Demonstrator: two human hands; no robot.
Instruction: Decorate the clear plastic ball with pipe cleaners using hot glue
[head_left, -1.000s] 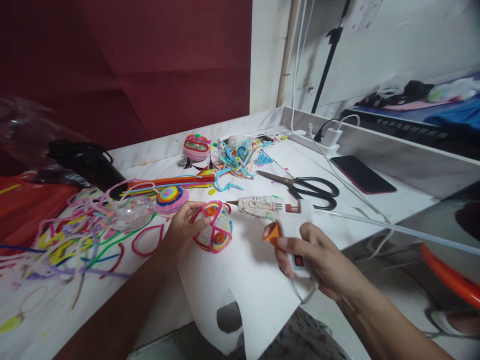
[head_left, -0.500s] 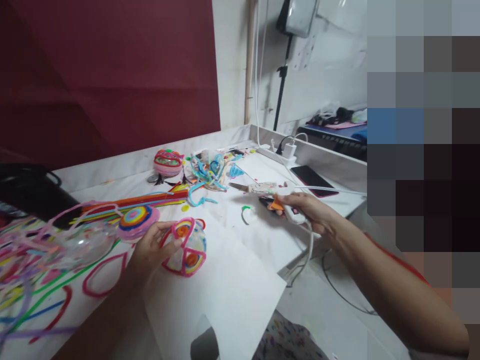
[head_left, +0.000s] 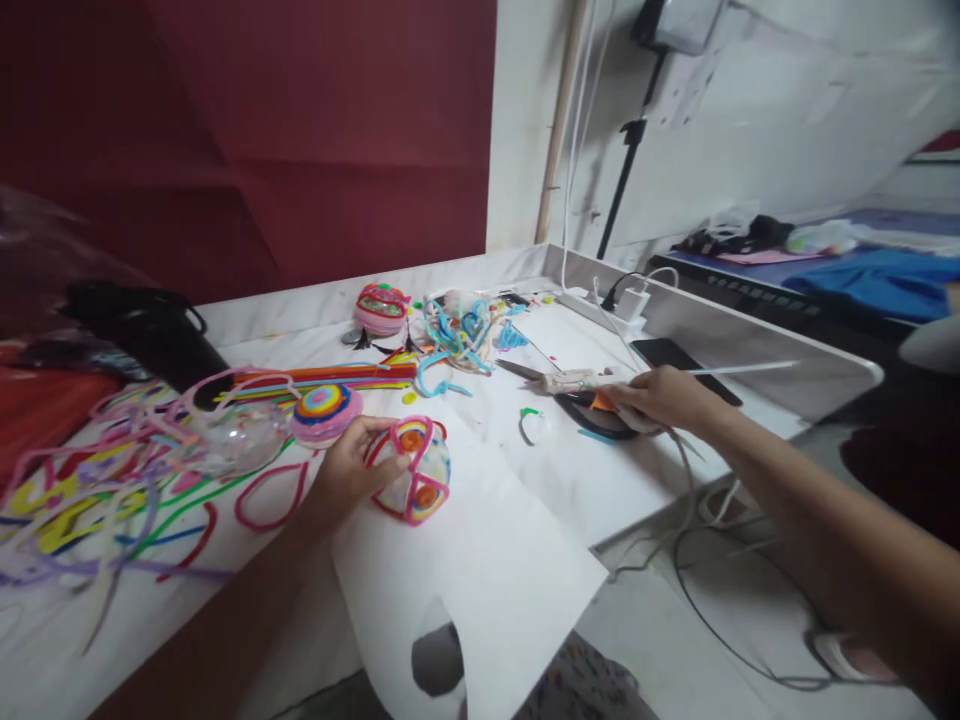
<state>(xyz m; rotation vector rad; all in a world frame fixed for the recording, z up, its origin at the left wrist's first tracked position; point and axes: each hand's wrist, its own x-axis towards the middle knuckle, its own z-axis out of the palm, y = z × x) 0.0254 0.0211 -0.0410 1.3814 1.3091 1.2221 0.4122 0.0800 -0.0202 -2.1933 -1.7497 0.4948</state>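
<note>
My left hand [head_left: 360,462] grips a clear ball [head_left: 436,462] wrapped in pink pipe cleaner, with orange coiled discs on its side. The thumb presses on the front of the ball, over a white sheet of paper [head_left: 480,560]. At the right, my right hand [head_left: 664,400] is closed round a white hot glue gun [head_left: 574,380], whose nozzle points left. A long glue stick [head_left: 750,368] sticks out behind it. An orange part shows below the gun beside a black loop, and a dark pointed blade [head_left: 519,370] lies by the nozzle.
Pipe cleaners [head_left: 330,375] and a rainbow-coiled ball [head_left: 326,412] lie left. A pink decorated ball [head_left: 381,310] and a blue tangle [head_left: 465,325] sit behind. A phone [head_left: 679,365] and a power strip [head_left: 615,308] are at the right, with cables hanging below the table edge.
The view has turned right, so the table things appear shifted. My right hand has come down over the glue gun, lower to the tabletop. My left hand still holds the ball.
</note>
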